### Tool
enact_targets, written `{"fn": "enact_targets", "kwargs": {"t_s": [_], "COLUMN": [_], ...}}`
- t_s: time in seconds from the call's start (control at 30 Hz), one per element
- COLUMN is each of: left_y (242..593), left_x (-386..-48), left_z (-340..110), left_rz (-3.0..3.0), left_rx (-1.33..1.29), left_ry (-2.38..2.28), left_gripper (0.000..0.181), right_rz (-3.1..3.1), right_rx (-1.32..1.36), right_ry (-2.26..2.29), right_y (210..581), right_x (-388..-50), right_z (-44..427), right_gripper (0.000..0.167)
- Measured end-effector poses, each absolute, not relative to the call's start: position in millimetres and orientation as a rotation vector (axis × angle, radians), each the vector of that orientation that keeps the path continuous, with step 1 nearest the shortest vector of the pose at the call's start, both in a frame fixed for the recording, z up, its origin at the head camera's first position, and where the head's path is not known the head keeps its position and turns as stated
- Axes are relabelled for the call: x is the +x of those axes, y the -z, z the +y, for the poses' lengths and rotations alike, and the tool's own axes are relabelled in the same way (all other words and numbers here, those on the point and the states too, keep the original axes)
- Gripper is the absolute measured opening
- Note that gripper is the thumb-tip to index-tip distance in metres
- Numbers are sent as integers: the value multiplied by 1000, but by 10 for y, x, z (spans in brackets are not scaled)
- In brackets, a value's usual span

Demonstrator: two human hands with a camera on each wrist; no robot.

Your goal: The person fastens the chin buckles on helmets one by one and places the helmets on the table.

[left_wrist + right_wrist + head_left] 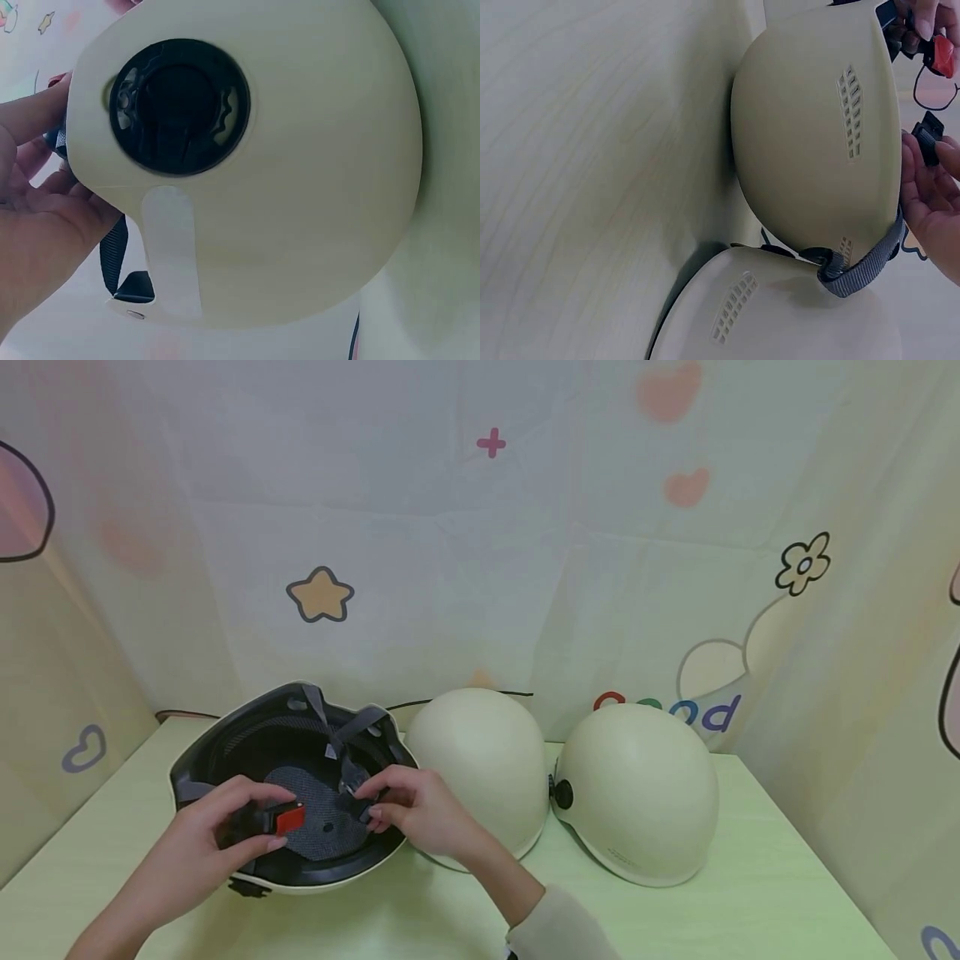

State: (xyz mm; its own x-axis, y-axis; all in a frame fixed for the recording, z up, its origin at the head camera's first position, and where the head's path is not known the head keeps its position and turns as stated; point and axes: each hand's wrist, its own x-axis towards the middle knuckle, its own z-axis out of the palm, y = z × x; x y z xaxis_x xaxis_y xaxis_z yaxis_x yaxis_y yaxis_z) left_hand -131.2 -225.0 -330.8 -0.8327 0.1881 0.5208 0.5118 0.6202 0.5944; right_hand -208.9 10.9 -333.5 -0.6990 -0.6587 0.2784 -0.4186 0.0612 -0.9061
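An upturned cream helmet stands at the left of the table with its dark padded inside facing me. Over this opening my left hand pinches a black strap buckle with a red tab between thumb and fingers. My right hand pinches the other strap's black buckle end at the helmet's right side. The two buckle parts are apart. In the left wrist view the helmet's outer shell shows a round black knob. Grey straps cross at the far inner rim.
Two more cream helmets stand dome up to the right, the middle one close beside the upturned helmet and the other farther right. The pale green table meets a printed curtain behind and at both sides.
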Motion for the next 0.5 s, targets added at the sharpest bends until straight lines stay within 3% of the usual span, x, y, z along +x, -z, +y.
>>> {"fn": "enact_targets", "kwargs": {"t_s": [0.5], "left_y": [3293], "left_x": [-1312], "left_z": [-2224], "left_rz": [-2467], "left_rx": [-617], "left_ry": [1104], "left_gripper": [42], "right_rz": [2044], "right_rx": [-1183], "right_ry": [1721], "right_y": [3310], "right_x": [-2058], "right_z": [38], "right_gripper": [20]}}
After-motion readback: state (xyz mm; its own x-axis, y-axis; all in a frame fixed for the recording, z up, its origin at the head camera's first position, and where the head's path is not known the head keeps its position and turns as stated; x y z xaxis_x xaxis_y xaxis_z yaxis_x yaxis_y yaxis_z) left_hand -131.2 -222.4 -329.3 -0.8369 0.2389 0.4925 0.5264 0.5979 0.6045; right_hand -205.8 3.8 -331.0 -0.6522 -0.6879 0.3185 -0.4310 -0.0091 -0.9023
